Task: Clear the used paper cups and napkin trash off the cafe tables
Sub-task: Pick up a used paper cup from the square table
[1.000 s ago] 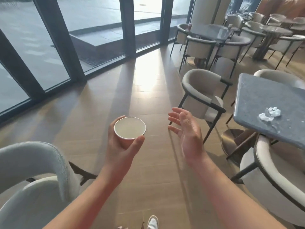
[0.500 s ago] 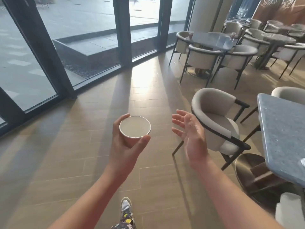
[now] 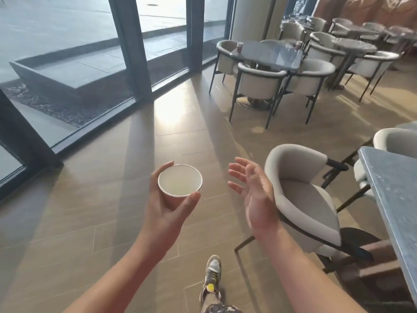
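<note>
My left hand (image 3: 167, 206) grips a white paper cup (image 3: 180, 180) from below, its open mouth facing up, over the wooden floor at centre frame. Just to the right of the cup, my right hand (image 3: 255, 197) is open with the palm turned inward and holds nothing. Two more paper cups (image 3: 239, 46) (image 3: 298, 45) stand on a dark table (image 3: 270, 55) far ahead. At the right edge is part of a grey-blue table (image 3: 397, 199); no trash shows on the visible part.
A beige armchair (image 3: 302, 195) stands right beside my right hand. Several more chairs (image 3: 259, 83) and tables fill the back right. Glass doors with dark frames (image 3: 133, 46) run along the left. My shoe (image 3: 212, 274) is on the wooden floor below.
I have walked forward and turned: the near table with its crumpled napkins slid off to the right, the left chair left view, and the far table came closer. Both hands keep their pose.
</note>
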The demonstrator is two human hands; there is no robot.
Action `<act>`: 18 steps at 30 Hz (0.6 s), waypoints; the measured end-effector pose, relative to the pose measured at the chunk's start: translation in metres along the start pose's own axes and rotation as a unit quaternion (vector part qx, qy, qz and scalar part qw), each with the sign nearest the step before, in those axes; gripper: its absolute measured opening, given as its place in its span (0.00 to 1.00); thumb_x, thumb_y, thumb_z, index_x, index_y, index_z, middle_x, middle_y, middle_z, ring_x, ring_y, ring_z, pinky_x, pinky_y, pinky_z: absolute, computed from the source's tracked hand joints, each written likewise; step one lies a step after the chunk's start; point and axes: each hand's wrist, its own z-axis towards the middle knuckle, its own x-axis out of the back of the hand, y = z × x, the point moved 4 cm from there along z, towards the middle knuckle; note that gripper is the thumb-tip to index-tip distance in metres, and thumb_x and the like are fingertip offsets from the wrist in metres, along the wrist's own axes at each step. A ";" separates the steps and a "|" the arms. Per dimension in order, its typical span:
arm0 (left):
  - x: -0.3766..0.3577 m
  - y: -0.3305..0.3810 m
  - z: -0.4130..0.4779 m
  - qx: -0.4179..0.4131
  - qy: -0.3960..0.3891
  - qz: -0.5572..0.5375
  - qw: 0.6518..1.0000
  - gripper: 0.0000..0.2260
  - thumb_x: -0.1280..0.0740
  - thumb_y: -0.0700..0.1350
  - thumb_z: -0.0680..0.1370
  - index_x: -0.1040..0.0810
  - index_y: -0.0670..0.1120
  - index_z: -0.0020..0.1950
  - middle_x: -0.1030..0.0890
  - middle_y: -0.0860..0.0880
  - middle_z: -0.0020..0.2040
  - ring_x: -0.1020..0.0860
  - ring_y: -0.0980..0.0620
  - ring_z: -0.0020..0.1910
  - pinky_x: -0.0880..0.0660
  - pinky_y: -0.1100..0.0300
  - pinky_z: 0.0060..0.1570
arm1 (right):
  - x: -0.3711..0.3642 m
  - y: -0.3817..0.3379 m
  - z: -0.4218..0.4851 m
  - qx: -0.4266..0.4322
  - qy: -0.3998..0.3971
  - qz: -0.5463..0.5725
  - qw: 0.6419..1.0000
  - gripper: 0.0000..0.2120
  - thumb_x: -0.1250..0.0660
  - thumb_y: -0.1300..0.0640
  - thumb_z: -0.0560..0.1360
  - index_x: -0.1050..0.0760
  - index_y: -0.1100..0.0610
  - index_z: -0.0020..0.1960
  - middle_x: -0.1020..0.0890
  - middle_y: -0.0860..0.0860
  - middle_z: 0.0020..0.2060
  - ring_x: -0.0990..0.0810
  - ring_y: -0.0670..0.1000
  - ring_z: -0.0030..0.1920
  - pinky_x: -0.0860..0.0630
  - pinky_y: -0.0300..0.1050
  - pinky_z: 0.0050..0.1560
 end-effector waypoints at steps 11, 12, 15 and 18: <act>-0.092 -0.051 0.311 -0.011 0.008 0.011 1.000 0.23 0.30 0.32 0.77 0.33 0.51 0.66 0.18 0.68 0.42 0.21 0.69 0.39 0.23 0.71 0.36 | 0.000 0.027 0.330 0.004 -0.006 -0.004 1.000 0.23 0.36 0.33 0.76 0.19 0.46 0.62 0.15 0.48 0.58 0.17 0.51 0.63 0.20 0.56 0.65; -0.101 -0.053 0.337 -0.009 0.007 0.011 1.000 0.24 0.31 0.30 0.77 0.33 0.50 0.67 0.18 0.69 0.42 0.21 0.69 0.39 0.23 0.71 0.36 | 0.000 0.027 0.357 0.002 -0.008 -0.008 1.000 0.22 0.36 0.34 0.78 0.19 0.47 0.62 0.15 0.48 0.58 0.17 0.51 0.63 0.20 0.57 0.66; -0.117 -0.064 0.409 -0.019 0.014 0.003 1.000 0.25 0.28 0.33 0.76 0.33 0.50 0.66 0.18 0.69 0.43 0.21 0.70 0.41 0.24 0.73 0.39 | -0.004 0.029 0.431 0.004 -0.016 -0.024 1.000 0.24 0.37 0.34 0.77 0.20 0.48 0.64 0.15 0.48 0.58 0.17 0.51 0.63 0.21 0.59 0.67; -0.124 -0.079 0.480 -0.026 0.013 -0.010 1.000 0.26 0.26 0.42 0.73 0.33 0.54 0.66 0.18 0.69 0.45 0.21 0.69 0.43 0.24 0.72 0.40 | -0.012 0.040 0.505 0.000 -0.012 -0.024 1.000 0.23 0.36 0.34 0.78 0.19 0.49 0.64 0.15 0.50 0.59 0.17 0.51 0.63 0.21 0.61 0.67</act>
